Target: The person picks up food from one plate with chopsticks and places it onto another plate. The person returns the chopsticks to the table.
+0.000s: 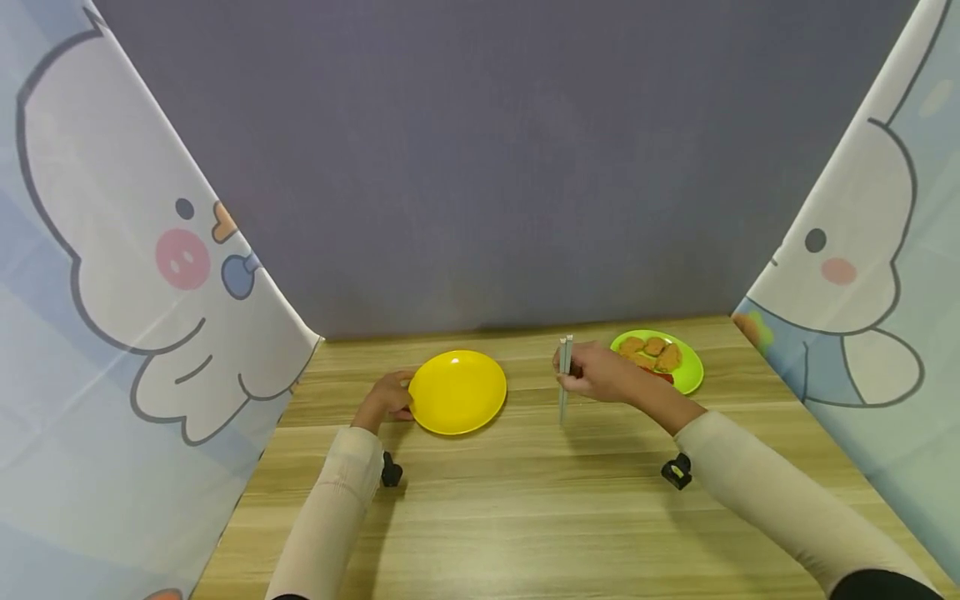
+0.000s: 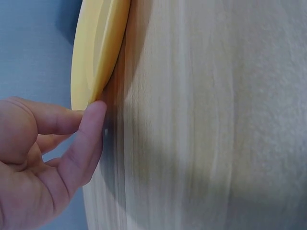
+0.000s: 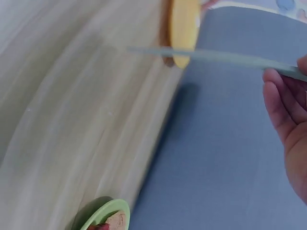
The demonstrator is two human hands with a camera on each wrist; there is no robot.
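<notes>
At its left rim, a bare yellow plate is pinched by my left hand. In the left wrist view the plate's edge meets the tips of thumb and finger. My right hand holds a pair of pale chopsticks nearly upright, tips pointing down. Nothing shows between the chopstick tips. Behind that hand lies a green plate with several golden-brown fried pieces and something red on it; the wrist partly hides it.
Both plates are toward the far side of a wood-grain table. A grey panel stands along the back edge. Cartoon-printed curtains close in the left and right sides.
</notes>
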